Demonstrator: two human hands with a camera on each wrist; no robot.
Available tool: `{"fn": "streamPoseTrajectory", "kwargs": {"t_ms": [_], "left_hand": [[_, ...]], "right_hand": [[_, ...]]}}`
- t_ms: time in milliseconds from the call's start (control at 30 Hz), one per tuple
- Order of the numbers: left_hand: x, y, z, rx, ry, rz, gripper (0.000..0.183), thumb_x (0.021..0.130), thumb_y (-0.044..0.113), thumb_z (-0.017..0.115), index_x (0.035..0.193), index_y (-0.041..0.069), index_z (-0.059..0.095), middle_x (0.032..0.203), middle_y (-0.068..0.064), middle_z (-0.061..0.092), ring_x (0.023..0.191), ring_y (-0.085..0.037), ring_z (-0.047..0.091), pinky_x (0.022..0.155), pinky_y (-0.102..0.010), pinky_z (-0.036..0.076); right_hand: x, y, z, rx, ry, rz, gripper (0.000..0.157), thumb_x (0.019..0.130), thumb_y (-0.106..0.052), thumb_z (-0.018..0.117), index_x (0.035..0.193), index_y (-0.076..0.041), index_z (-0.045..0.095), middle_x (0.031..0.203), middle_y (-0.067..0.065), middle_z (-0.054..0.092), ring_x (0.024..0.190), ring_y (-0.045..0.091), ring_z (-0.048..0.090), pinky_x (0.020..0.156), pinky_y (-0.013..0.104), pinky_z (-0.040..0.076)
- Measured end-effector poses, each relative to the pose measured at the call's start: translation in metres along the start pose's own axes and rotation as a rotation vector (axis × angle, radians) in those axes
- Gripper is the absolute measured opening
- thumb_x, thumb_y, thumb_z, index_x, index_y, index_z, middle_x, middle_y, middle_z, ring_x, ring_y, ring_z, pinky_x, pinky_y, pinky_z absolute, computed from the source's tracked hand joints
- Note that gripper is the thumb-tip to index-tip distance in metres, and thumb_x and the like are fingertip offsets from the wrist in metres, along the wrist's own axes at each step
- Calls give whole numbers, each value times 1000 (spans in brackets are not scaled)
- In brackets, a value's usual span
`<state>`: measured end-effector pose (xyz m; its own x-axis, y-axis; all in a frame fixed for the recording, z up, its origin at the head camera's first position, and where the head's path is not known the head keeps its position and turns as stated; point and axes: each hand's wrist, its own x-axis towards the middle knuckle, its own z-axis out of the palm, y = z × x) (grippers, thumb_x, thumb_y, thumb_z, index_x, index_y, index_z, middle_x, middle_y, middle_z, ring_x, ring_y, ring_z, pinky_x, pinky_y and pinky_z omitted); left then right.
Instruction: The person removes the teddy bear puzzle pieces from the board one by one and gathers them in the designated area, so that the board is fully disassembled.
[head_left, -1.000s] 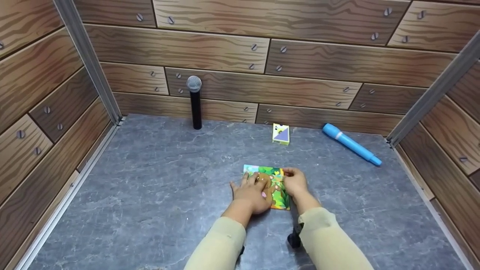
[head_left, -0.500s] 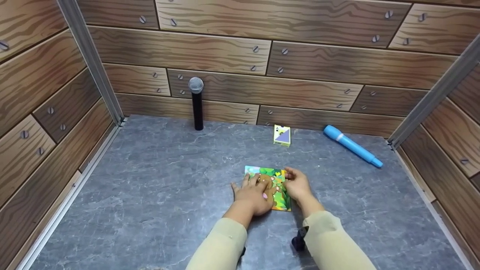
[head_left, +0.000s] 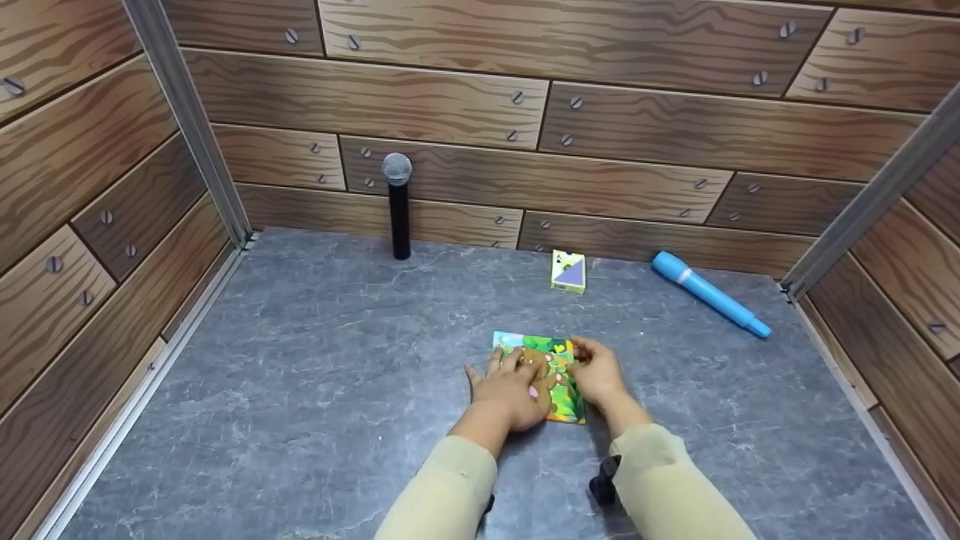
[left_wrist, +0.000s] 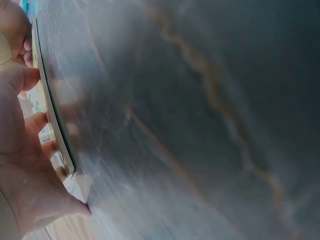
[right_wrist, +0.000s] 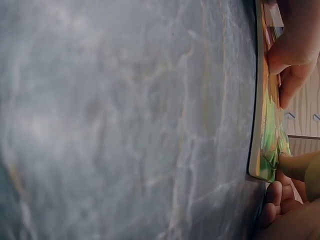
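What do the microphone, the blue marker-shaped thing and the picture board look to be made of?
Microphone: silvery mesh head, probably metal; plain black body, metal or plastic. Blue marker-shaped thing: likely smooth plastic, from its even colour and rounded form. Picture board: pale-edged with printed face, perhaps wood or card.

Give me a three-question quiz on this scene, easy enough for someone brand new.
1. True or false: the microphone stands upright.
2. Looking from left to right, what lies between the microphone and the blue pen-shaped object?
3. Which hand lies with fingers spread on the picture board? A) left B) right

Key:
1. True.
2. A small yellow-and-purple card box.
3. A, the left hand.
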<state>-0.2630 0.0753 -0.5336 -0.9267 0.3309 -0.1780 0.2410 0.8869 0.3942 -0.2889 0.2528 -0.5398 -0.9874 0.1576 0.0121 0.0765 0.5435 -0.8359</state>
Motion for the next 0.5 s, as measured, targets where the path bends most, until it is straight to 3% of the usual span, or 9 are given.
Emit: {"fn": "streamPoseTrajectory", "kwargs": {"t_ms": [200,500], "left_hand": [[0,0,1,3,-7,2,57,107,48,44,163,36,44,175,0,26,162,-34,12,118,-81,11],[0,-1,1,13,-2,2,63,104,58,48,163,35,43,174,0,27,162,-35,13,117,-82,11]], "right_hand": [[0,3,-3,-51,-4,-36,44,91,13,67,135,13,63,110,25,67,98,34,65,89,44,55],[1,3,-11,-56,-14,-53,44,94,11,67,138,12,62,114,28,68,107,39,65,97,52,55]]}}
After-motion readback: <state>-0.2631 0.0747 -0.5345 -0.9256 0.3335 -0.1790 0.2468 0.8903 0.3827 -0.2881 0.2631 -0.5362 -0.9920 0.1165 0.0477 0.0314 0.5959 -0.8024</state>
